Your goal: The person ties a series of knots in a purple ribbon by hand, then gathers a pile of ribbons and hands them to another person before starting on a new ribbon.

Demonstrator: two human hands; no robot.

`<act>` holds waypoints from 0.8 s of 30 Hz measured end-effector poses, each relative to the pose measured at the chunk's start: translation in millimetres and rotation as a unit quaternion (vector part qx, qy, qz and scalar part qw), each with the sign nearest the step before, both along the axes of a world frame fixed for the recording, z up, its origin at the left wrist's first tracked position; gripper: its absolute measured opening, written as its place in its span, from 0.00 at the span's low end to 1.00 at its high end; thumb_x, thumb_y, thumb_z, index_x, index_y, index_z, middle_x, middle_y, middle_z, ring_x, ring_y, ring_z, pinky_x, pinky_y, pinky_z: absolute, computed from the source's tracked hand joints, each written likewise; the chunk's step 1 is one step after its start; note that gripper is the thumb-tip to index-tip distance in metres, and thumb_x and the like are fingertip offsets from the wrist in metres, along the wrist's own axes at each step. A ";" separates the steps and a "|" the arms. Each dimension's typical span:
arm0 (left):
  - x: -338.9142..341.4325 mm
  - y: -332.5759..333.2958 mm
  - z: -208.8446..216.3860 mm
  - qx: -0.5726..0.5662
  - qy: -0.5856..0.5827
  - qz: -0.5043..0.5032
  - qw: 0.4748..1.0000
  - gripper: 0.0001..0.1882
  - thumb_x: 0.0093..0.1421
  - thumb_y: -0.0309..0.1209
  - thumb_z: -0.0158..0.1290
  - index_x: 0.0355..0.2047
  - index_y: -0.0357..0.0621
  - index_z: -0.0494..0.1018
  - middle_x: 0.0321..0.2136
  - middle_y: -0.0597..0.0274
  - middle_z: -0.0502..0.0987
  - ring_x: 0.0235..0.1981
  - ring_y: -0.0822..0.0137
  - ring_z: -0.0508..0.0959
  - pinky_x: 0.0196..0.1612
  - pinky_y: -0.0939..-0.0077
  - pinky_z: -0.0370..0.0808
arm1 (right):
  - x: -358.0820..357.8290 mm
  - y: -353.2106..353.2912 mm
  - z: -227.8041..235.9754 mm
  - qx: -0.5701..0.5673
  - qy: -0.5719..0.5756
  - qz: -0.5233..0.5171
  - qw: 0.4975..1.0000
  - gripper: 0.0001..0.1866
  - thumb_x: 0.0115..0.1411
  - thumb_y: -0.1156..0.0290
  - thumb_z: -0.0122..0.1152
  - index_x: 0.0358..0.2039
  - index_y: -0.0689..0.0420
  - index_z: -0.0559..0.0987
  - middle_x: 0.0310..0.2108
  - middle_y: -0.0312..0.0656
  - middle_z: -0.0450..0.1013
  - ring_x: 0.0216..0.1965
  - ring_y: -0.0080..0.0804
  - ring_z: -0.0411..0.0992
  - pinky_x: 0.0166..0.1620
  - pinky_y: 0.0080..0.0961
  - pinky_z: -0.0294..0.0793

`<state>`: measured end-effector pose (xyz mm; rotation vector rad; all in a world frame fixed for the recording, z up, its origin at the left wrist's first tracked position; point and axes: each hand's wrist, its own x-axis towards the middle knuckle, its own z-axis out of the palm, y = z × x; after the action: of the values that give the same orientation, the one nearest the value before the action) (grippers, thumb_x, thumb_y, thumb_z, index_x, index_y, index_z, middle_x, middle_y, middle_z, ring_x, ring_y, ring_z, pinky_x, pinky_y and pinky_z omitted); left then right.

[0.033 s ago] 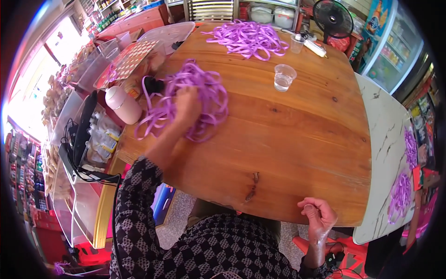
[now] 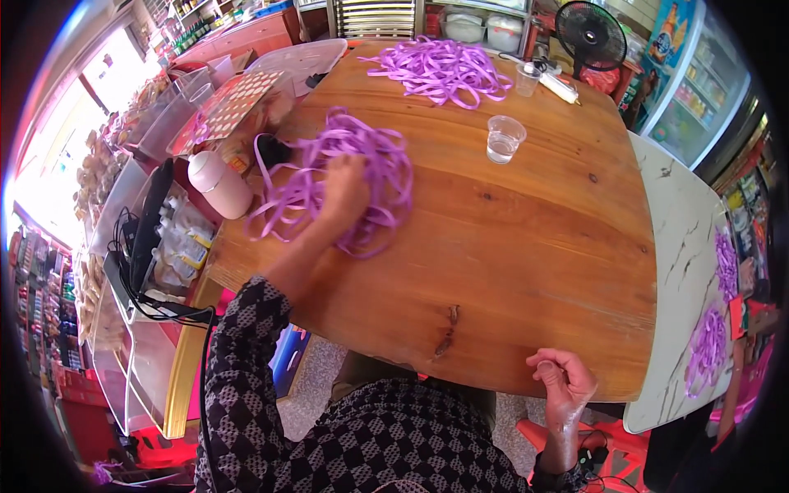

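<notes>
1. The left hand (image 2: 347, 193) was on the purple ribbon (image 2: 385, 168), with bent fingers among the loops. The hand was blurred, so I could not tell if the fingers were clamped on a strand or only pressing.
2. This ribbon lay in a loose, tangled heap on the left part of the wooden table (image 2: 509, 263). In my judgement, a light grip and small, slow moves suited such loops best, because a hard pull could tighten knots.
3. The right hand (image 2: 565, 380) was half curled at the near edge, thumb apart from fingertips, with nothing visible in it. It seemed free for steadying the heap.
4. The pink bottle (image 2: 220, 186) stood near the heap's left side, so wide sweeps there seemed risky.
5. Farther away were a second ribbon heap (image 2: 440, 70) and a clear cup (image 2: 504, 141) with some liquid.
</notes>
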<state>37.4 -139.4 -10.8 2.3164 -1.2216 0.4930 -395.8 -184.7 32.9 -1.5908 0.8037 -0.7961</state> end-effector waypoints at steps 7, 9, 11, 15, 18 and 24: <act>-74.9 11.4 62.2 -0.041 0.049 -0.202 0.977 0.24 0.43 0.32 0.56 0.42 0.40 0.67 0.38 0.48 0.71 0.41 0.48 0.68 0.43 0.59 0.65 | 33.9 -48.0 27.8 -0.059 0.102 0.068 0.991 0.13 0.55 0.75 0.56 0.41 0.64 0.71 0.32 0.40 0.73 0.32 0.20 0.69 0.37 0.14 0.69; -61.2 28.6 67.8 -0.056 0.038 -0.220 0.973 0.25 0.43 0.33 0.57 0.43 0.40 0.67 0.40 0.49 0.70 0.41 0.48 0.68 0.43 0.58 0.64 | 53.3 -66.8 30.3 -0.094 0.146 0.110 0.979 0.18 0.55 0.70 0.59 0.43 0.64 0.70 0.33 0.41 0.72 0.34 0.21 0.68 0.37 0.16 0.68; -48.6 46.4 68.9 -0.078 -0.073 -0.016 0.994 0.27 0.43 0.35 0.58 0.43 0.38 0.66 0.43 0.48 0.68 0.41 0.48 0.67 0.42 0.57 0.65 | 75.7 -85.7 19.8 -0.156 0.167 0.103 0.968 0.21 0.54 0.66 0.60 0.44 0.65 0.69 0.35 0.42 0.72 0.33 0.23 0.68 0.37 0.18 0.68; -13.7 58.1 53.6 -0.037 -0.017 0.146 0.988 0.27 0.45 0.38 0.56 0.45 0.42 0.66 0.40 0.49 0.68 0.44 0.50 0.66 0.43 0.58 0.67 | 110.2 -95.0 8.2 -0.310 0.197 0.068 0.928 0.35 0.51 0.46 0.56 0.45 0.67 0.68 0.37 0.49 0.68 0.35 0.40 0.67 0.38 0.34 0.68; 3.2 72.1 56.7 -0.031 -0.038 0.190 0.981 0.26 0.44 0.38 0.57 0.44 0.45 0.66 0.33 0.48 0.70 0.39 0.47 0.68 0.37 0.57 0.69 | 129.1 -96.8 2.0 -0.424 0.206 0.090 0.877 0.33 0.51 0.50 0.59 0.45 0.67 0.68 0.37 0.47 0.66 0.26 0.30 0.64 0.33 0.24 0.67; 56.7 93.5 64.6 0.036 0.255 0.179 0.949 0.18 0.43 0.37 0.56 0.35 0.43 0.72 0.37 0.48 0.73 0.40 0.51 0.71 0.37 0.62 0.71 | 134.0 -93.9 -1.8 -0.343 0.214 0.123 0.907 0.28 0.52 0.53 0.58 0.41 0.67 0.70 0.40 0.47 0.65 0.30 0.37 0.67 0.35 0.31 0.68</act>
<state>94.1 -46.0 53.8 2.5169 -0.5857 -0.0499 -261.8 -278.6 31.1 -2.5057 0.6286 -0.5740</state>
